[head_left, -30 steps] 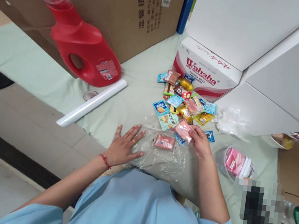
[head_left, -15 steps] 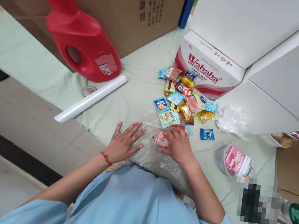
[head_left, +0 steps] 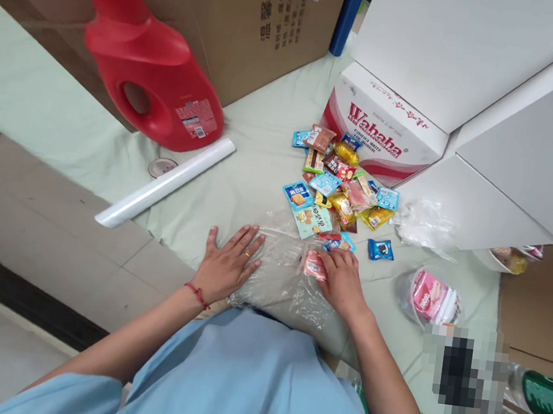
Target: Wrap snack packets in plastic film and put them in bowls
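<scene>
My left hand (head_left: 228,263) lies flat with spread fingers on the left edge of a sheet of clear plastic film (head_left: 275,281). On the film's right part is a small pink snack packet (head_left: 314,265). The fingers of my right hand (head_left: 345,286) are curled over that packet's right side and grip it. Just beyond the film is a heap of mixed wrapped snacks (head_left: 342,206). A dark blue snack packet (head_left: 381,249) lies apart, to the right of the heap.
A white roll (head_left: 166,181) lies at the left, beside a red jug (head_left: 154,78). Behind the snacks stands a Wahaba carton (head_left: 392,124). Crumpled clear plastic (head_left: 425,225) and a clear tub with a pink package (head_left: 431,297) are at the right.
My right hand has moved to the right, and the pink snack packet has shifted right with it across the film. My left hand has barely moved and stays flat.
</scene>
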The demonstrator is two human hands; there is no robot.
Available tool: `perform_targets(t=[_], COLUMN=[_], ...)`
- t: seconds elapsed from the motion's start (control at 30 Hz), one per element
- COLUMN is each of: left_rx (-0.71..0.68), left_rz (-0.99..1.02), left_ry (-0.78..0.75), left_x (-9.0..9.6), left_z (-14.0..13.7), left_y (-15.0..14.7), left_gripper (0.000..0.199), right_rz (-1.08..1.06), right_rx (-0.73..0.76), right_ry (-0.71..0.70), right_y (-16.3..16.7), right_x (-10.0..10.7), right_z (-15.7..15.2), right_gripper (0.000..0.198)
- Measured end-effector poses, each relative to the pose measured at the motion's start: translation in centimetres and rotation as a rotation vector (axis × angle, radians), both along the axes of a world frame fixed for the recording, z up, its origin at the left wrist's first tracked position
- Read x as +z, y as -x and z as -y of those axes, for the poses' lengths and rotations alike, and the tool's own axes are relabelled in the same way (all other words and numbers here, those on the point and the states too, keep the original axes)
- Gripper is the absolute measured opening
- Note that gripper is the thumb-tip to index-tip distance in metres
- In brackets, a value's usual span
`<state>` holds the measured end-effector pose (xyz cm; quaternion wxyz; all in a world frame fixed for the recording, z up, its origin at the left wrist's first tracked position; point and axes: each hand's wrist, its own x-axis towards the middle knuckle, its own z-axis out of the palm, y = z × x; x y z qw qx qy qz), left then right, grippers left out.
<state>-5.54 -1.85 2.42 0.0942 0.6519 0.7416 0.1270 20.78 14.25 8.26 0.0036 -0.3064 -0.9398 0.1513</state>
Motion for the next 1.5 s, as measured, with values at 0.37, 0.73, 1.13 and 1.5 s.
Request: perform_targets(t=[0.37,0.73,1.13,1.5], left_rx=[0.016,0.010,0.024,-0.415], left_rz=[0.002,-0.031,0.009,0.219], left_ry=[0.002,0.010,-0.020,-0.189], left_x=[0.1,0.0,-0.4,2.4], left_z=[-0.1,0.0,-0.1,4.3], left_y=[-0.3,-0.3,-0.2,3.0], left_gripper=[0.057,0.057,0.057,0.063], right_rz=[-0.252,-0.084,-0.093,-0.429], right_rx=[-0.006,-0.005,-0.056,0.172], right_ry=[0.059,0.050,0.026,0.200], right_y=[0.2,4.5,5.0,-7.2], right_x=[3.3,-2.0,-2.5,-1.9], right_z=[1.1,3.8,3.1,5.9], right_gripper=[0.061,0.071,0.061,0.053])
